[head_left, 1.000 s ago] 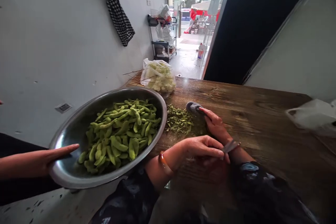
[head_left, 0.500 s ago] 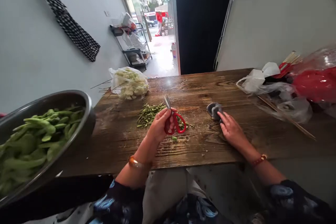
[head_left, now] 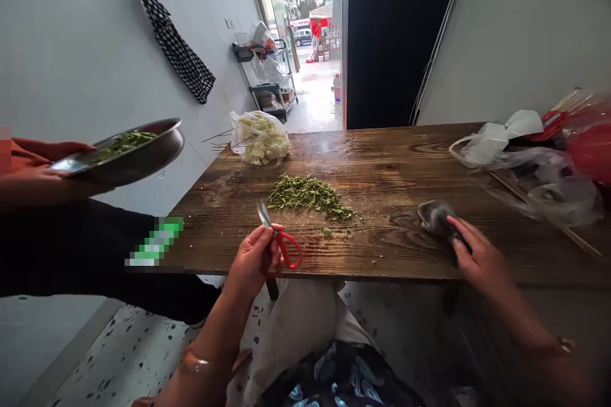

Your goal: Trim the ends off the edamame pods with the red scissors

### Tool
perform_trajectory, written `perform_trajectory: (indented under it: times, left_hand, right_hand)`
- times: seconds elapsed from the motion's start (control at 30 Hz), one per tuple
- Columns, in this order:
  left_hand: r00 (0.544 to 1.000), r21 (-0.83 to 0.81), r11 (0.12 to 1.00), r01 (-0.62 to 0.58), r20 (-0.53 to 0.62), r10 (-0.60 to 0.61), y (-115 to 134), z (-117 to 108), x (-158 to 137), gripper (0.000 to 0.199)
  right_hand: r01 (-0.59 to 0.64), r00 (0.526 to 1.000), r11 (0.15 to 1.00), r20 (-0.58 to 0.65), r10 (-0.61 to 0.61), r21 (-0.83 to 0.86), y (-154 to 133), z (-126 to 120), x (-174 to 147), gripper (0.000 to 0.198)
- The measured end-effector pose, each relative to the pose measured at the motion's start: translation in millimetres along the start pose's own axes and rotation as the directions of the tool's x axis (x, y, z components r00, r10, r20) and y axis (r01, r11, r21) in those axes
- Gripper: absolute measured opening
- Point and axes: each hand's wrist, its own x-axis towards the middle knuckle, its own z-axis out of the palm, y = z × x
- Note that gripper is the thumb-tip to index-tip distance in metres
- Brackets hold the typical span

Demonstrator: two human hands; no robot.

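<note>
My left hand (head_left: 258,251) is closed around a pair of scissors (head_left: 290,249) with red handles, holding it near the pivot with the blades pointing up and away. Just beyond the blades lies a loose pile of small green clippings (head_left: 310,194). To the right, my right hand (head_left: 482,257) is somewhat blurred, its thumb and fingers closed on the edge of a dark grey, crumpled cloth-like piece (head_left: 435,216) on the wooden table (head_left: 396,172). One small green bit (head_left: 327,233) lies apart from the pile.
At the left, another person's hands (head_left: 71,156) hold a metal bowl (head_left: 157,151) of green pods, tilted. A plastic bag of pale florets (head_left: 261,140) stands at the table's far left. Plastic bags (head_left: 539,172) and a thin stick (head_left: 548,216) lie at the right.
The bowl of pods has moved away to the left, held by another person. My left hand has drawn back with the scissors. My right hand and the grey piece have shifted right and nearer.
</note>
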Motion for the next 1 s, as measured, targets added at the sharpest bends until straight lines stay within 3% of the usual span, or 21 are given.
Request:
perform_trajectory:
  times: [0.07, 0.13, 0.23, 0.3, 0.43, 0.47, 0.53, 0.57, 0.63, 0.7, 0.73, 0.93, 1.0]
  left_hand:
    - [0.999, -0.002, 1.000, 0.002, -0.036, -0.002, -3.1, -10.1, -6.3, 0.030]
    - [0.998, -0.004, 1.000, -0.004, -0.059, 0.004, -7.3, -14.9, -12.5, 0.029]
    - [0.997, -0.029, 0.999, -0.016, -0.071, 0.013, -10.9, -16.5, -20.7, 0.028]
    - [0.997, -0.062, 0.998, -0.025, -0.071, 0.020, -9.8, -19.4, -25.2, 0.028]
    - [0.990, -0.096, 0.994, -0.057, -0.131, 0.044, -3.0, -40.8, -36.6, 0.028]
    - [0.987, -0.101, 0.993, -0.062, -0.156, 0.046, -2.1, -49.2, -40.6, 0.028]
    - [0.979, -0.117, 0.991, -0.068, -0.199, 0.044, -2.9, -67.5, -49.8, 0.029]
    - [0.977, -0.126, 0.990, -0.065, -0.211, 0.038, -4.7, -76.6, -54.6, 0.029]
    - [0.975, -0.137, 0.989, -0.054, -0.222, 0.022, -11.0, -92.6, -63.4, 0.029]
    - [0.975, -0.147, 0.988, -0.041, -0.220, 0.007, -19.0, -104.1, -70.3, 0.030]
    - [0.976, -0.154, 0.987, -0.038, -0.219, 0.004, -22.9, -108.1, -73.0, 0.030]
    - [0.970, -0.231, 0.970, -0.071, -0.241, 0.014, -34.8, -120.9, -86.1, 0.030]
    - [0.969, -0.241, 0.968, -0.076, -0.246, 0.015, -35.8, -126.0, -91.8, 0.029]
  right_hand:
    - [0.015, 1.000, 0.992, 0.007, -0.014, -0.127, -7.2, 9.9, -29.9, 0.049]
    - [0.047, 0.998, 0.993, 0.035, -0.043, -0.113, -38.1, 32.3, -46.0, 0.049]
    - [0.077, 0.991, 0.996, 0.102, -0.082, 0.049, -99.6, 69.2, -38.7, 0.049]
    - [0.025, 0.994, 0.972, 0.099, -0.049, 0.233, -132.4, 82.5, -20.2, 0.049]
    - [-0.123, 0.992, 0.848, 0.055, 0.110, 0.515, -164.1, 73.6, 9.0, 0.048]
    - [-0.094, 0.995, 0.856, 0.030, 0.091, 0.508, -166.8, 68.7, 9.2, 0.047]
    - [0.084, 0.996, 0.903, 0.002, -0.094, 0.421, -169.6, 63.7, -0.1, 0.045]
    - [0.211, 0.971, 0.899, 0.026, -0.239, 0.383, -170.5, 65.0, -7.9, 0.045]
    - [0.445, 0.848, 0.823, 0.128, -0.514, 0.352, -173.1, 75.9, -23.5, 0.047]
    - [0.546, 0.740, 0.766, 0.233, -0.631, 0.339, -179.3, 93.9, -31.4, 0.049]
    - [0.559, 0.708, 0.752, 0.271, -0.652, 0.350, -184.3, 103.8, -30.9, 0.049]
    - [0.623, 0.570, 0.638, 0.296, -0.766, 0.452, -221.3, 156.4, 16.5, 0.048]
    - [0.642, 0.614, 0.657, 0.249, -0.749, 0.394, -230.9, 169.6, 36.7, 0.048]
